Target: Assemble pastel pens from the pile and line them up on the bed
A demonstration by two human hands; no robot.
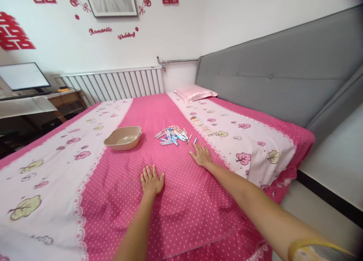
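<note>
My left hand [152, 181] lies flat on the pink dotted bedspread [181, 200], fingers spread, holding nothing. Farther forward, my right hand [201, 155] also rests palm down with its fingers apart. Just beyond its fingertips lies a single pale pen [195, 141]. A loose pile of marker pens [173, 135], mostly white, blue and pink, is heaped ahead of both hands. To the right of that pile, pens in orange and brown tones [196, 121] lie side by side, with a row of pale pens [208, 130] nearer me. A beige plastic basin [123, 138] stands left of the pile.
A pink pillow [195, 93] lies at the bed's far side, by the grey padded headboard [272, 72]. Behind the bed runs a white radiator [113, 85]. At the left, a monitor [24, 76] stands on a desk [64, 98].
</note>
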